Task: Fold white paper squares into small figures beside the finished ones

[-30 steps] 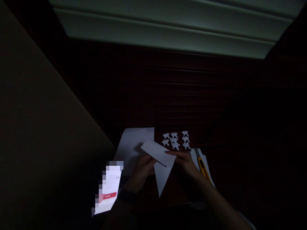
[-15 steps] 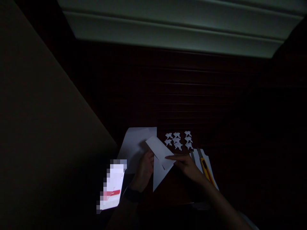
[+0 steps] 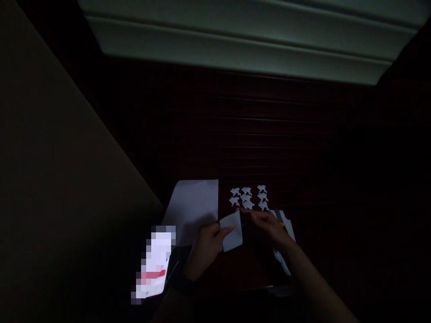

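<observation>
My left hand (image 3: 209, 240) grips a small folded sheet of white paper (image 3: 232, 237), its thumb lying across the front face. My right hand (image 3: 267, 224) is just right of the paper, fingers stretched out to the left and holding nothing. Its index fingertip is at or very near the paper's upper right corner; in the dim light I cannot tell if it touches. Behind the hands, several small white folded paper figures (image 3: 247, 197) stand in columns on the dark table (image 3: 249, 264).
A large white sheet (image 3: 197, 202) lies at the left rear. A lit phone screen (image 3: 156, 264), partly pixelated, is at the near left. On the right, a yellow utility knife (image 3: 282, 222) rests on white papers (image 3: 288, 224), partly behind my right arm. Slatted dark panelling (image 3: 235, 125) rises behind.
The paper has gone from an angled strip with a triangular part below to a smaller four-sided piece. My left thumb came onto its front; my right fingers left its face for the upper corner.
</observation>
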A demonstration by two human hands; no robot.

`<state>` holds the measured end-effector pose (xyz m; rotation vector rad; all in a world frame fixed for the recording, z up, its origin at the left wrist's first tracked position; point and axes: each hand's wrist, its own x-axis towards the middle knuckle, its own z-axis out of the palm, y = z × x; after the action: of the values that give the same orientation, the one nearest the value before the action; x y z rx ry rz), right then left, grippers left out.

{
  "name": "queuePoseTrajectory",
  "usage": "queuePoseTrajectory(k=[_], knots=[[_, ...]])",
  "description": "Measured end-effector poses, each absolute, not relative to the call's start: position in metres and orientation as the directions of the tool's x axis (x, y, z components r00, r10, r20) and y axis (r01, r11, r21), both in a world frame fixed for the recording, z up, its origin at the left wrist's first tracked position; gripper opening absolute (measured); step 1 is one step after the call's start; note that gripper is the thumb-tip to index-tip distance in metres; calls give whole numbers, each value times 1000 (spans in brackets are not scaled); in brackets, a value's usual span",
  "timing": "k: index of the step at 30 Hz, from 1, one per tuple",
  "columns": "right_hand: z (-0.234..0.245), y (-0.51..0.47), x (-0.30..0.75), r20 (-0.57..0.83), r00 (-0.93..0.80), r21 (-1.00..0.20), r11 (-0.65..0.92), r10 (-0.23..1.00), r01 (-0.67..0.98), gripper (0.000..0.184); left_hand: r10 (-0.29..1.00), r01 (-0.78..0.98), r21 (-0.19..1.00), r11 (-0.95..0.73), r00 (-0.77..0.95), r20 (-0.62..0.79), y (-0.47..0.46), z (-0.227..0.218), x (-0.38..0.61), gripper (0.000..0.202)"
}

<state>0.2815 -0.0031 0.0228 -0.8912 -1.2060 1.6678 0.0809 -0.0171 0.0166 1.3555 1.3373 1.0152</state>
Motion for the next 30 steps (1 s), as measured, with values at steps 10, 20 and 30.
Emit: queuePoseTrajectory(k=[10,20,30], knots=[[17,-9,271,-60,-448,-849,-282,892,-448,32,953,196,980,31,289,-88,-23,9,107,27],[9,-6,270,-92,-318,-814,-255,944,-522,27,958,118,993,13,283,-46,-23,3,117,27],[9,-2,269,-109,-194,-851,-192,975,-489,23,931,-23,997,78,360,-65,-23,4,124,27]])
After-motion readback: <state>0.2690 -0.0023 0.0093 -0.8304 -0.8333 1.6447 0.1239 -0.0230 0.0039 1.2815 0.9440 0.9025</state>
